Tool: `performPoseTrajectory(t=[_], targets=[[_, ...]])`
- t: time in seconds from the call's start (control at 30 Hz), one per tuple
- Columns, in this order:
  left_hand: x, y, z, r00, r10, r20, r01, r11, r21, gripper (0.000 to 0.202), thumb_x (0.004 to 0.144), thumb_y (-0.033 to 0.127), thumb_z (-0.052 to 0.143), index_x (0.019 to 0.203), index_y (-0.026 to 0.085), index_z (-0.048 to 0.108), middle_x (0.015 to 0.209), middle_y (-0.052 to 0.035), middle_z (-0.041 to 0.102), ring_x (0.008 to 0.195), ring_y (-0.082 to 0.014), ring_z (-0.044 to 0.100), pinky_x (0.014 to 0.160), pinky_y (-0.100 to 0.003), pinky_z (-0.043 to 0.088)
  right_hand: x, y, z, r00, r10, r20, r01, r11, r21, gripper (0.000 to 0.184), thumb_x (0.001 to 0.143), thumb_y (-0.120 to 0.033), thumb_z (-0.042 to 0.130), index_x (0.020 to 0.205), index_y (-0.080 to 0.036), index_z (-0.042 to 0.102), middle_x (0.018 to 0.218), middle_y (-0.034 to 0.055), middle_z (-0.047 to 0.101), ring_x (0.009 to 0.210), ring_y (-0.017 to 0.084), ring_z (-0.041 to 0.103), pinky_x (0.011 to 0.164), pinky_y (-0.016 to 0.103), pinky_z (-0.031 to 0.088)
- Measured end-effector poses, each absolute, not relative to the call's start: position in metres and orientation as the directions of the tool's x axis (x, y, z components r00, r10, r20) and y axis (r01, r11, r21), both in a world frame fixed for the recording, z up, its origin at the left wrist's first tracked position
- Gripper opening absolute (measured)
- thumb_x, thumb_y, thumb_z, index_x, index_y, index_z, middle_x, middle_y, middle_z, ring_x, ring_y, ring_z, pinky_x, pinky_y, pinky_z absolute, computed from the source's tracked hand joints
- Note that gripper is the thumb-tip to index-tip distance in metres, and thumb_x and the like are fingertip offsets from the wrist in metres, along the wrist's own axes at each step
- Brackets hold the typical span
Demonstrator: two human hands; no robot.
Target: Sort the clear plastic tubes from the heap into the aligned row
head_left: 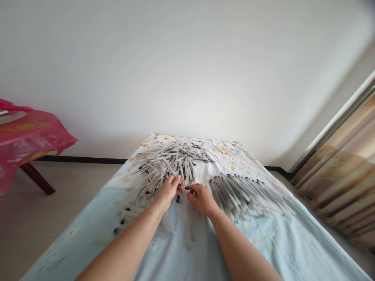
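My left hand (170, 190) is closed around a slim translucent pen-like stick (169, 167), which points up and away over a loose pile. Beside it, almost touching, my right hand (201, 198) has its fingers curled in a pinch. What sits between those right fingers is too small to make out. Ahead of both hands spreads the tangled pile of pen-like sticks (178, 156), white with black parts. To the right, similar sticks lie side by side in a neat row (234, 195), dark ends facing away. A few sticks (189, 230) lie blurred between my forearms.
A flowered white and pale blue cloth (252, 249) covers the table, whose far edge is near a white wall (187, 70). At the left stands another table with a red plastic cover (38, 128). A patterned curtain (342, 179) hangs at the right.
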State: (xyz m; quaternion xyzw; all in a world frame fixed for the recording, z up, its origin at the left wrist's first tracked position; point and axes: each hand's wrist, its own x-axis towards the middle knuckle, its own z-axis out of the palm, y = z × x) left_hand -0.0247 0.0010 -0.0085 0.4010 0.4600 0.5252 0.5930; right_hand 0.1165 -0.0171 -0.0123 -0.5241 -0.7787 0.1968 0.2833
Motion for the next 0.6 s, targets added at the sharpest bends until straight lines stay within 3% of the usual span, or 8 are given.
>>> performPoseTrajectory(t=[0.17, 0.3, 0.43, 0.6], targets=[[-0.028, 0.003, -0.012, 0.041, 0.997, -0.065, 0.078, 0.062, 0.995, 0.034, 0.077, 0.046, 0.044, 0.090, 0.017, 0.056, 0.068, -0.0008, 0.052, 0.056, -0.0119, 0.050, 0.048, -0.024, 0.045, 0.109, -0.022, -0.018, -0.357, 0.920, 0.161, 0.781, 0.388, -0.488, 0.035, 0.066, -0.042, 0.061, 0.098, -0.028, 0.062, 0.082, 0.0026, 0.060, 0.082, 0.020, 0.049, 0.074, 0.031, 0.028], [-0.029, 0.004, -0.013, 0.079, 0.996, -0.039, 0.337, 0.010, 0.941, 0.040, 0.078, 0.049, 0.037, 0.084, 0.015, 0.057, 0.064, -0.0010, 0.054, 0.050, -0.0126, 0.051, 0.046, -0.024, 0.041, 0.106, -0.023, -0.018, -0.366, 0.916, 0.163, 0.773, 0.397, -0.495, 0.027, 0.064, -0.034, 0.064, 0.090, -0.026, 0.064, 0.083, 0.0021, 0.060, 0.084, 0.019, 0.049, 0.074, 0.031, 0.027], [-0.031, 0.004, -0.010, 0.155, 0.985, 0.078, 0.543, -0.151, 0.826, 0.038, 0.078, 0.045, 0.039, 0.074, 0.014, 0.060, 0.056, -0.0018, 0.057, 0.056, -0.0157, 0.054, 0.054, -0.025, 0.040, 0.112, -0.017, -0.017, -0.318, 0.927, 0.198, 0.631, 0.362, -0.686, 0.026, 0.065, -0.021, 0.058, 0.091, -0.022, 0.061, 0.076, 0.0002, 0.061, 0.072, 0.015, 0.051, 0.068, 0.028, 0.032], [-0.033, 0.005, -0.012, 0.195, 0.964, 0.179, 0.494, -0.254, 0.832, 0.037, 0.072, 0.036, 0.051, 0.101, 0.015, 0.060, 0.087, -0.0072, 0.067, 0.079, -0.0192, 0.059, 0.072, -0.027, 0.042, 0.133, 0.003, -0.018, -0.020, 0.976, 0.215, 0.108, 0.216, -0.970, 0.027, 0.066, -0.024, 0.055, 0.092, -0.018, 0.052, 0.076, 0.0020, 0.061, 0.066, 0.013, 0.052, 0.060, 0.024, 0.036]])
